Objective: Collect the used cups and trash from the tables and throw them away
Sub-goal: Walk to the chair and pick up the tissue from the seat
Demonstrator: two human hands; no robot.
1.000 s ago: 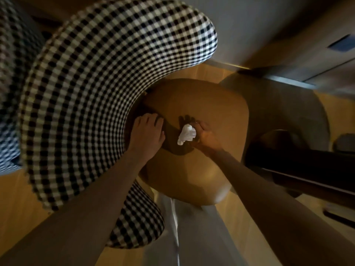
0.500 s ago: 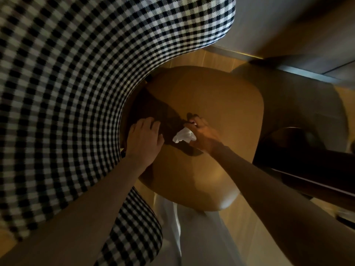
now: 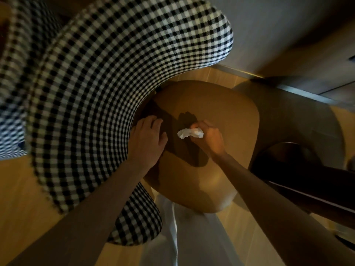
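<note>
At the centre of the frame stands a small rounded tan wooden table, lit warmly from above; over its middle the right hand has its fingers pinched closed around a crumpled white paper napkin, most of which juts out to the left of the fingertips; whether the napkin touches the tabletop or is just clear of it cannot be told; a dark shadow of hand and arm lies on the wood just beside it. The left hand rests at the table's left edge, fingers spread and loosely curved, gripping nothing, beside a large curved armchair in black-and-white checked fabric that fills the upper left of the frame. A dark round seat sits at right; pale trousers show at bottom centre.
</note>
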